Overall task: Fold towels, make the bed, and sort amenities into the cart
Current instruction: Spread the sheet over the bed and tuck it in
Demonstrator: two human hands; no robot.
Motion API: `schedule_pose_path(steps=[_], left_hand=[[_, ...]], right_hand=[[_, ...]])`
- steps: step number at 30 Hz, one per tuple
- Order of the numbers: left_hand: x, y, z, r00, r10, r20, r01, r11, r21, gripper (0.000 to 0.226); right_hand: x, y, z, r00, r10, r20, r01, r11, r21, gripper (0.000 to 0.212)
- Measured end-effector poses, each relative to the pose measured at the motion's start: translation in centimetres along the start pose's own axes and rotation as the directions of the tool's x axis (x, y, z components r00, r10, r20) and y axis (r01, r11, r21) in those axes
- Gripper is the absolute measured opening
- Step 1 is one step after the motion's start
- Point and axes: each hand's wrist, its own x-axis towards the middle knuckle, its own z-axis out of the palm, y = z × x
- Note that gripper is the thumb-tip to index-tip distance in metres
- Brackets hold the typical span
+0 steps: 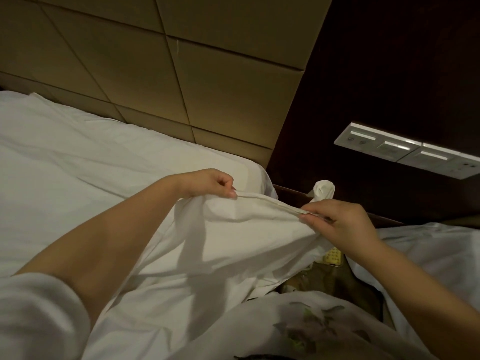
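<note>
Closest in, under the left forearm: pale sleeve (33, 315), pushed up; below the right hand, leaf-patterned top (311, 326). Pinches the hem (270, 202) of the white sheet (233, 242) with the left hand (213, 184), fingers curled in, thumb pressing the edge against the forefinger. Pinches the same hem with the right hand (340, 224), thumb and fingertips closed on it, remaining fingers loosely bent. Holds that edge lifted and stretched between the two hands, with the rest of the cloth hanging beneath them and spreading over the mattress (78, 165) out beyond the left hand. Looks like the bed-making part of the task, with the sheet not yet laid flat.

Just beyond the right hand: rolled white item (324, 190), upright on the dark bedside stand. Just under the right wrist: yellowish keypad object (333, 255), half covered by the hanging cloth. Further past the right hand: switch panel (405, 152). Past the left hand: padded headboard (130, 61).

Could easily lose the hem, given only a fingertip hold at each end; a sharp tug or shake would likely pull it free. Could also drag or knock the keypad object and the rolled item off the stand if the loose cloth sweeps across them.
</note>
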Motion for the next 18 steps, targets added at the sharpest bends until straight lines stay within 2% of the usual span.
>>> schedule_pose_path(steps=[3,7,10,12,18], left_hand=[[-0.5,0.2,-0.7,1.000,-0.002,-0.013,0.002,1.000,0.000,0.036],[-0.9,0.1,-1.0,0.999,0.025,-0.048,-0.024,0.999,0.024,0.030],[-0.7,0.1,-0.5,0.994,0.076,-0.076,-0.067,0.991,0.114,0.018],[-0.7,0.1,-0.3,0.989,0.087,-0.119,-0.075,0.992,0.101,0.011],[-1.9,0.1,-0.8,0.980,0.123,-0.157,-0.104,0.987,0.124,0.029]], right_hand=[[-0.1,-0.2,0.1,1.000,0.002,-0.023,-0.002,1.000,-0.006,0.021],[-0.1,-0.7,0.2,0.999,0.009,-0.032,-0.010,1.000,-0.020,0.018],[-0.2,-1.1,0.3,1.000,0.011,-0.020,-0.012,0.999,-0.032,0.018],[-0.3,-1.3,0.4,0.999,0.011,-0.033,-0.013,0.999,-0.046,0.019],[-0.4,-1.1,0.6,0.992,0.084,-0.090,-0.091,0.993,-0.069,0.021]])
